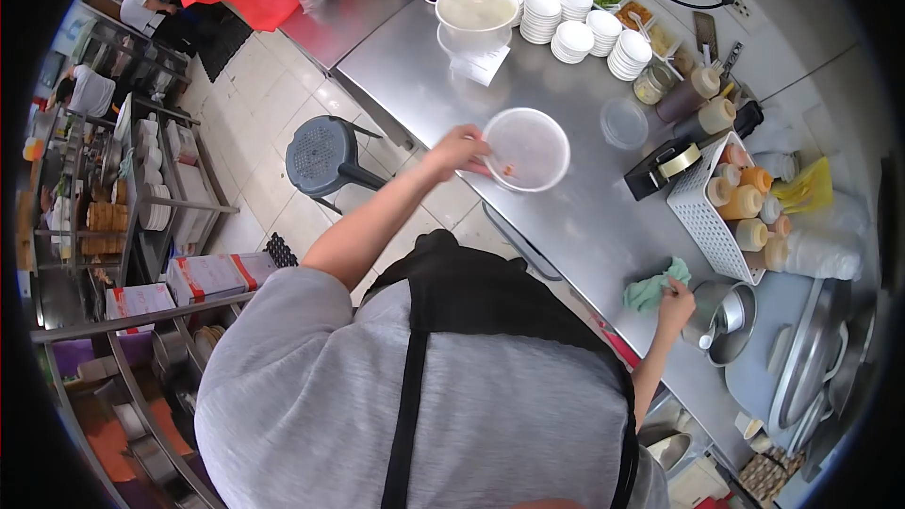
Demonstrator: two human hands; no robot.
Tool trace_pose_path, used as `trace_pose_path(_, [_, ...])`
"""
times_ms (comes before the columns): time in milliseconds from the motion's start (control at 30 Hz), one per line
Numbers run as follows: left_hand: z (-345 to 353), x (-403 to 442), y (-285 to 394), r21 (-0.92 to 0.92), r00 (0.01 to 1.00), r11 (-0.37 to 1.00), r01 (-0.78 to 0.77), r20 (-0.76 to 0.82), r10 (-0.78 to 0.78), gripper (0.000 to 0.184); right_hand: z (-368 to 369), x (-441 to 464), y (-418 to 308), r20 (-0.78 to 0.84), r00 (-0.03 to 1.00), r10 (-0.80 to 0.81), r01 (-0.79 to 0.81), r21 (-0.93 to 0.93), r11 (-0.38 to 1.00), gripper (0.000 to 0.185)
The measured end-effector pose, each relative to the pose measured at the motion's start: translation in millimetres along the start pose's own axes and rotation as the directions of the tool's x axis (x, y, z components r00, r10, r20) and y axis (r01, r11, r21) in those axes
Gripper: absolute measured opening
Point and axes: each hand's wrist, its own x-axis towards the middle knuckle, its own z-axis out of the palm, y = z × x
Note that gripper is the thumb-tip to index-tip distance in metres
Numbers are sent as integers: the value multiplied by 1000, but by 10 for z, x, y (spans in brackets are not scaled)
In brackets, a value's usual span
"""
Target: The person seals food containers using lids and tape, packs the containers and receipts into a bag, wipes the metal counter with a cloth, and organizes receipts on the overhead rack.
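My left hand (459, 152) grips the near left rim of a round translucent plastic bowl (530, 146), held over the edge of the steel counter (566, 212). A few small orange bits show in the bowl. Farther right, my right hand (677, 302) is closed on a crumpled green cloth (650, 290) at the counter. Beside that hand stand metal pots (735, 325) with a ladle in one. A clear round lid (624, 123) lies to the right of the bowl.
White stacked cups (541, 17), a large white tub (477, 8) and a paper slip stand at the back. A tape dispenser (660, 168) and a white basket (709, 212) of sauce bottles are at right. A grey stool (323, 155) is on the floor; people work at far left.
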Motion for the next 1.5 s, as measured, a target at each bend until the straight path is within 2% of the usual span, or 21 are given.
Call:
trace_pose_path(200, [-1112, -390, 366, -73, 960, 994, -87, -274, 64, 25, 711, -142, 207, -1, 989, -149, 133, -445, 886, 25])
trace_pose_path(300, [-1713, -140, 371, -152, 958, 978, -145, -269, 100, 26, 912, -352, -1027, 219, 931, -292, 350, -306, 886, 17])
trace_pose_path(400, [-1977, 162, 306, -159, 923, 962, -220, -354, 152, 27, 1483, -504, -1998, 68, 782, -620, 623, -112, 774, 18])
trace_pose_path(533, [-2191, 47, 206, -163, 937, 951, -262, -279, 210, 33, 1491, -543, -3151, 365, 804, -470, 433, 183, 883, 31])
trace_pose_path(567, [-2253, -104, 189, -149, 942, 950, -276, -238, 236, 34, 1575, -350, -3142, 251, 822, -511, 450, 263, 853, 32])
trace_pose_path(700, [-2828, -547, -326, -124, 938, 979, -163, -327, 115, 26, 1277, 12, -3601, 157, 886, -437, 449, -52, 892, 37])
trace_pose_path(767, [-3184, -608, -833, -207, 910, 970, -127, -414, 31, 23, 1374, 18, -3802, -153, 704, -694, 550, -500, 669, 34])
trace_pose_path(833, [-3384, -674, -1342, -233, 876, 971, -57, -477, -63, 21, 1698, -312, -4294, -39, 647, -762, 761, -38, 648, 31])
trace_pose_path(867, [-3443, -695, -1594, -259, 859, 966, -16, -497, -119, 20, 1913, -688, -4584, 77, 699, -711, 671, 272, 690, 28])
trace_pose_path(933, [-3453, -736, -2190, -295, 810, 954, 50, -547, -211, 17, 2793, -1248, -4665, 539, 556, -633, 351, 538, 766, 25])
trace_pose_path(967, [-3466, -724, -2511, -295, 779, 953, 64, -582, -232, 17, 3083, -1469, -4800, 602, 292, -744, 452, 598, 662, 26])
trace_pose_path(1033, [-3448, -788, -3047, -269, 741, 953, 141, -610, -282, 18, 4300, -1781, -4413, 783, 128, -608, 170, 587, 792, 29])
trace_pose_path(1100, [-3427, -911, -3404, -288, 678, 929, 232, -637, -367, 18, 5326, -1819, -3944, 853, 173, -492, 210, 456, 865, 26])
trace_pose_path(1167, [-3466, -1062, -3890, -341, 606, 894, 290, -658, -447, 18, 6074, -1533, -3733, 984, 166, -58, -107, 76, 991, 32])
trace_pose_path(1233, [-3491, -1239, -4268, -424, 532, 841, 337, -651, -541, 18, 6841, -1155, -3107, 962, 268, -54, -753, 245, 611, 20])
trace_pose_path(1267, [-3497, -1328, -4388, -467, 495, 808, 358, -639, -589, 18, 7241, -888, -2742, 925, 272, -266, -856, 359, 372, 12])
trace_pose_path(1300, [-3488, -1422, -4491, -483, 467, 787, 384, -634, -616, 17, 7394, -653, -2693, 907, 397, -139, -806, 417, 420, 9])
trace_pose_path(1333, [-3477, -1489, -4599, -499, 437, 766, 405, -630, -642, 17, 7731, -502, -2506, 826, 518, 223, -849, 465, 249, 10])
trace_pose_path(1367, [-3467, -1551, -4738, -511, 426, 756, 410, -625, -654, 17, 7747, -379, -2624, 755, 434, 491, -856, 516, -37, 14])
trace_pose_path(1433, [-3403, -1691, -5001, -527, 351, 720, 452, -637, -687, 15, 7865, -152, -2398, 794, 347, 500, -728, 564, -391, 26])
trace_pose_path(1500, [-3303, -1842, -5253, -529, 340, 697, 485, -620, -707, 15, 7579, -201, -2805, 725, 419, 546, -584, 676, -450, 32])
